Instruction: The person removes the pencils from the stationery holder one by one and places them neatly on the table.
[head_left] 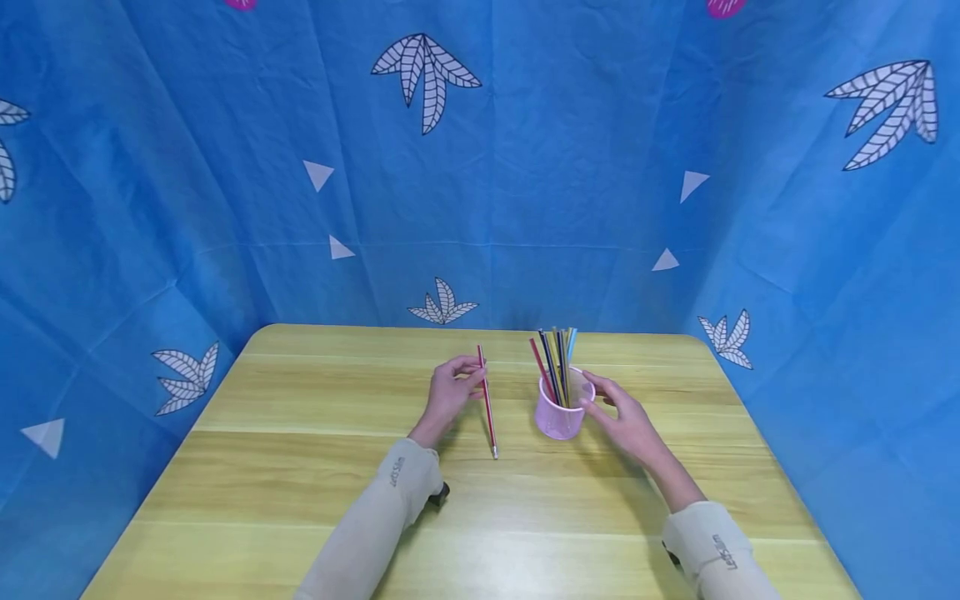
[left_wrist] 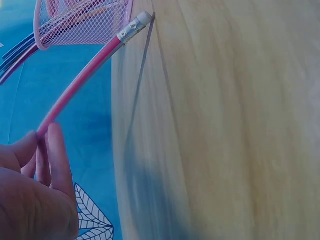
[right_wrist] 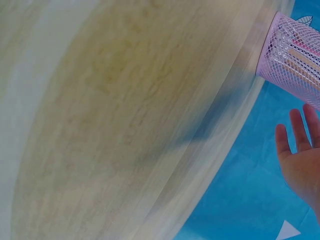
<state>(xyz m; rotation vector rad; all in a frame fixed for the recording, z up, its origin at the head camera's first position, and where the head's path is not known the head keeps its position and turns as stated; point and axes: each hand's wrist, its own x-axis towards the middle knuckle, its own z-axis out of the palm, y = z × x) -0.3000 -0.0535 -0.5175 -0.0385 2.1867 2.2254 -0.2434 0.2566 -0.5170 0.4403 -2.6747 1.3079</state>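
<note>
In the head view, my left hand pinches a red pencil near its upper end, between thumb and fingertips. The pencil slants downward, and its white eraser in a silver band is at or just above the tabletop. To the right stands a pink mesh pencil cup with several pencils leaning in it, dark, red, yellowish and light blue. My right hand is at the cup's right side, thumb and fingers spread around it near the rim. In the right wrist view, the visible fingers look straight.
The light wood table has rounded far corners. A blue curtain with white leaf prints hangs behind it and along both sides.
</note>
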